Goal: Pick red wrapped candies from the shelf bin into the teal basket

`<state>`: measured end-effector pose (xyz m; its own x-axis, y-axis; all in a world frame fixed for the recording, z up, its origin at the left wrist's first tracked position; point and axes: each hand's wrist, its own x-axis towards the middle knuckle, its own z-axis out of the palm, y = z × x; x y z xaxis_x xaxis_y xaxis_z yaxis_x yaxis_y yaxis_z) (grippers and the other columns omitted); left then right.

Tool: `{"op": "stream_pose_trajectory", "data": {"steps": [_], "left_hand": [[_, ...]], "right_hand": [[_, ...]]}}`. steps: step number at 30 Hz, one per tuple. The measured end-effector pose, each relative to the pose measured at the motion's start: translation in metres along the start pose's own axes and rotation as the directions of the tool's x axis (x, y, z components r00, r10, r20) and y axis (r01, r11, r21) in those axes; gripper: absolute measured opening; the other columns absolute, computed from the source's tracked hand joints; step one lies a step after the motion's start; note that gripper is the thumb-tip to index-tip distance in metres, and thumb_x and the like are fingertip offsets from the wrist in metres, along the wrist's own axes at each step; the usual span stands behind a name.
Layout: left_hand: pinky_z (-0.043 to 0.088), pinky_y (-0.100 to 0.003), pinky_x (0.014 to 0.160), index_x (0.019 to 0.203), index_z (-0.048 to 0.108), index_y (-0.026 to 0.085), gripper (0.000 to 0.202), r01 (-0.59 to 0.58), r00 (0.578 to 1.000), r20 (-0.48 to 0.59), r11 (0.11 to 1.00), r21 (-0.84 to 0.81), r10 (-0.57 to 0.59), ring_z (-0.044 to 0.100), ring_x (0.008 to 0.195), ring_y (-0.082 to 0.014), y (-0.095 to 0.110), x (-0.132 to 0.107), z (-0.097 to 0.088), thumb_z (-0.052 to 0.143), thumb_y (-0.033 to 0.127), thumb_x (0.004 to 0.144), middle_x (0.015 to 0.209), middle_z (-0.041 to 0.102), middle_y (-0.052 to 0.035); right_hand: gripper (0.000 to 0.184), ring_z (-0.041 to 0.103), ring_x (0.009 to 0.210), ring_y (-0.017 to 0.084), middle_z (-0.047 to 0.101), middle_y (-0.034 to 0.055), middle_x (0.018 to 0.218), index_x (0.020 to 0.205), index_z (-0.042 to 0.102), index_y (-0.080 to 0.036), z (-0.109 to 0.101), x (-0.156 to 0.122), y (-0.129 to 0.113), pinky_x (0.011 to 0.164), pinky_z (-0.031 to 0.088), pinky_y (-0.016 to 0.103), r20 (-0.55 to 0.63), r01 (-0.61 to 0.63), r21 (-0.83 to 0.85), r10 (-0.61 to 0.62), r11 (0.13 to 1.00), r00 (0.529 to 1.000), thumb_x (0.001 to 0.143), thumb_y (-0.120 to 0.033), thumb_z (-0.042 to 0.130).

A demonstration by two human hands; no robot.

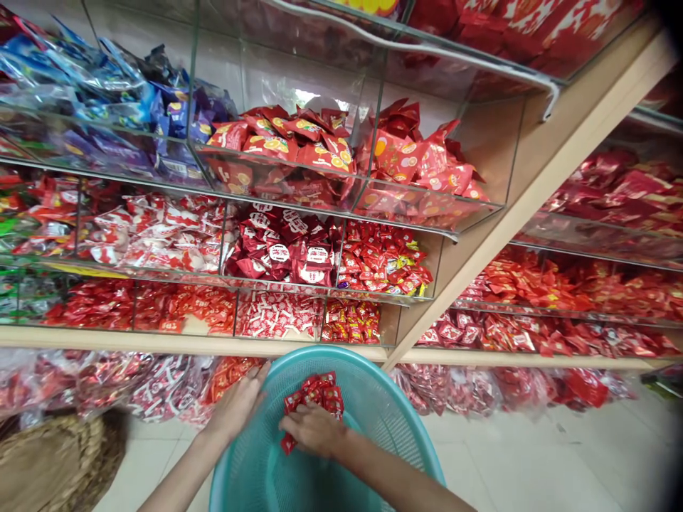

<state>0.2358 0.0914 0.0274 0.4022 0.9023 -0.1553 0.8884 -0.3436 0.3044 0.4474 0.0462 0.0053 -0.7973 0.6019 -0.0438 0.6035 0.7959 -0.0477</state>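
A turquoise plastic basket [384, 398] with perforated sides stands in front of me. My left hand [240, 398] is at its upper left rim, fingers closed along the edge and slightly blurred. Inside the basket, my right hand [316, 428] curls over a small bunch of red wrapped candies [323, 387]. Some of the wrappers stick out beyond the fingers, and one shows below the hand. The palm and the undersides of the fingers are hidden.
Wooden shelving [421, 320] with clear bins rises ahead. They hold red candies [381, 256], orange-printed packets [272, 146] and blue packets [69, 78]. Filled plastic bags [171, 384] line the floor below. A woven basket [48, 462] sits at lower left.
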Motion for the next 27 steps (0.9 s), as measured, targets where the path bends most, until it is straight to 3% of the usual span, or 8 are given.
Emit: {"op": "stream_pose_trajectory", "data": {"steps": [4, 8, 14, 19, 22, 27], "left_hand": [[0.037, -0.036, 0.105, 0.143, 0.026, 0.011, 0.054, 0.028, 1.0, 0.012, 1.0, -0.002, -0.028, 0.039, 0.132, -0.0232, 0.006, -0.003, -0.006, 0.028, 0.024, 0.091, 0.147, 0.034, -0.0154], [0.037, -0.037, 0.105, 0.143, 0.025, 0.011, 0.054, 0.049, 0.999, 0.009, 0.999, 0.008, -0.049, 0.037, 0.133, -0.0241, 0.007, -0.004, -0.006, 0.029, 0.024, 0.091, 0.146, 0.035, -0.017], [0.036, -0.037, 0.106, 0.142, 0.028, 0.012, 0.054, 0.021, 0.999, -0.031, 0.999, -0.04, -0.022, 0.037, 0.133, -0.0229, -0.001, -0.001, 0.003, 0.032, 0.026, 0.09, 0.146, 0.035, -0.0141], [0.035, -0.035, 0.106, 0.142, 0.031, 0.016, 0.053, 0.033, 0.999, -0.041, 0.999, -0.038, -0.034, 0.037, 0.133, -0.0216, 0.0, -0.002, 0.002, 0.034, 0.025, 0.09, 0.146, 0.038, -0.0121], [0.037, -0.035, 0.105, 0.14, 0.034, 0.021, 0.052, 0.028, 0.998, -0.059, 0.998, -0.054, -0.031, 0.041, 0.13, -0.0216, 0.003, -0.003, -0.002, 0.036, 0.025, 0.089, 0.144, 0.04, -0.0099], [0.039, -0.036, 0.104, 0.141, 0.031, 0.015, 0.053, 0.035, 0.999, -0.04, 0.999, -0.031, -0.036, 0.044, 0.128, -0.023, 0.007, -0.005, -0.007, 0.035, 0.022, 0.089, 0.144, 0.039, -0.0146]], "right_hand": [[0.015, 0.059, 0.087, 0.019, 0.067, 0.0037, 0.091, 0.102, 0.052, -0.019, 0.007, 0.006, -0.004, 0.077, 0.046, 0.031, 0.0, -0.003, -0.016, 0.003, 1.0, 1.0, 0.091, -0.026, 0.046], [0.028, 0.058, 0.09, 0.019, 0.067, 0.002, 0.094, 0.108, 0.049, -0.019, 0.01, 0.01, -0.008, 0.078, 0.046, 0.03, 0.01, 0.016, 0.039, -0.017, 0.999, 1.0, 0.086, -0.036, 0.054], [0.014, 0.057, 0.089, 0.019, 0.067, 0.0036, 0.093, 0.101, 0.054, -0.018, 0.021, 0.005, -0.002, 0.081, 0.045, 0.032, -0.025, -0.027, 0.012, 0.028, 1.0, 0.999, 0.092, -0.023, 0.044], [0.031, 0.057, 0.096, 0.02, 0.064, 0.0038, 0.105, 0.113, 0.051, -0.02, 0.003, -0.003, 0.013, 0.086, 0.043, 0.031, -0.01, -0.076, 0.103, 0.078, 0.992, 0.997, 0.086, -0.032, 0.057], [0.036, 0.055, 0.101, 0.021, 0.063, 0.0045, 0.109, 0.116, 0.049, -0.02, -0.015, -0.004, 0.024, 0.087, 0.043, 0.031, 0.001, -0.157, 0.133, 0.159, 0.979, 0.987, 0.083, -0.028, 0.06], [0.034, 0.055, 0.1, 0.021, 0.062, 0.0055, 0.108, 0.114, 0.051, -0.019, -0.019, 0.0, 0.029, 0.088, 0.043, 0.032, 0.019, -0.177, 0.114, 0.176, 0.978, 0.984, 0.082, -0.026, 0.061]]}}
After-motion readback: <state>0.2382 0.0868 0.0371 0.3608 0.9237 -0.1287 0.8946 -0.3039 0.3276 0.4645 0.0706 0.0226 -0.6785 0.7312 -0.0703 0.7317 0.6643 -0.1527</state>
